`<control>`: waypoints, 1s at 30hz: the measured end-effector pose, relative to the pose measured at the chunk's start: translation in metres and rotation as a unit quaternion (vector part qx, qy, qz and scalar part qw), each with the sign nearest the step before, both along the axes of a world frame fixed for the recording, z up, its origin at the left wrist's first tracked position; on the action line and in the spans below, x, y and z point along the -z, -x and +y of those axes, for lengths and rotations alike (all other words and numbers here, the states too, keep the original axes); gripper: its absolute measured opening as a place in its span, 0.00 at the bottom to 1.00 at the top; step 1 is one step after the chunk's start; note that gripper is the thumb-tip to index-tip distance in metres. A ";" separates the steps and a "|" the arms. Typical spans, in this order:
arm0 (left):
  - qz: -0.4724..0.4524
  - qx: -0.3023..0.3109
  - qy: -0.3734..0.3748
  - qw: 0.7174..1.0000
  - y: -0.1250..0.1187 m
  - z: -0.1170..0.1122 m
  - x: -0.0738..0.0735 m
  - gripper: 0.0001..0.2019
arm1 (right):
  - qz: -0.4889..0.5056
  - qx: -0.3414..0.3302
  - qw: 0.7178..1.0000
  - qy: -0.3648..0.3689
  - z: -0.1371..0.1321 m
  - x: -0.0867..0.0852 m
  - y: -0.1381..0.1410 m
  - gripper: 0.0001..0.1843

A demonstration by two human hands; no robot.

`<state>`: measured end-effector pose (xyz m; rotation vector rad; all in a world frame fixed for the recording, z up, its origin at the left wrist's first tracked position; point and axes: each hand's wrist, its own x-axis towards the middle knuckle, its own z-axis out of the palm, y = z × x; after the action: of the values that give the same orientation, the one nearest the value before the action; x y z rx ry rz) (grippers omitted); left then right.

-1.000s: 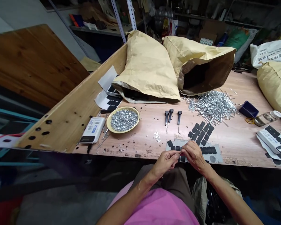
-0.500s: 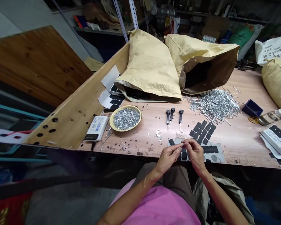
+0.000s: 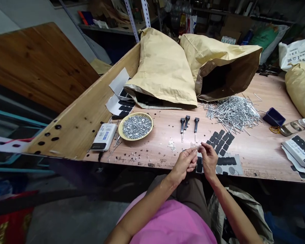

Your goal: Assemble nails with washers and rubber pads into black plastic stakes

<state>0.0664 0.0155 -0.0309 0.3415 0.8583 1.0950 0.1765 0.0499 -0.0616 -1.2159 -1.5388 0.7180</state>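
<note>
White box [image 3: 103,136]: lay left of centre on the desk [image 3: 256,152], just beside the dish.
Yellow dish [image 3: 135,126]: sat right of the box, filled with small silvery metal bits.
Loose bits [image 3: 171,144]: formed a tiny cluster on the bare wood, near the left hand.
Left hand [image 3: 185,162]: hovered at the desk's near edge in the lower centre, thumb and fingers pinched together on the small piece.
Black-handled tools [image 3: 188,123]: three lay side by side above the hands.
Small piece [image 3: 198,148]: was held between both hands' fingertips, just above the desk; too small to tell what it was.
Right hand [image 3: 208,159]: met the left, thumb and forefinger closed on the same piece.
Black pads [image 3: 220,142]: lay in rows right of the hands.
Pin heap [image 3: 231,112]: spread at centre right, before the open sack [image 3: 218,64].
Blue tray [image 3: 273,118]: sat right of the pins.
</note>
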 end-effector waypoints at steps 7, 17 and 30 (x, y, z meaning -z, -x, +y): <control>-0.183 0.008 0.161 0.970 0.014 0.019 0.006 0.08 | -0.172 -0.065 0.968 -0.172 0.016 0.020 -0.007 0.11; -0.119 -0.021 0.129 0.984 0.015 0.022 0.014 0.08 | -0.089 -0.059 0.994 -0.002 0.023 0.022 -0.013 0.11; 0.205 0.001 -0.012 0.979 0.010 0.007 0.030 0.27 | -0.099 -0.131 0.985 0.050 0.023 0.008 -0.012 0.12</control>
<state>0.0561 0.0224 -0.0609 0.6009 1.2083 1.0489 0.1886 0.0726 -0.0699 -1.1979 -1.8706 0.8756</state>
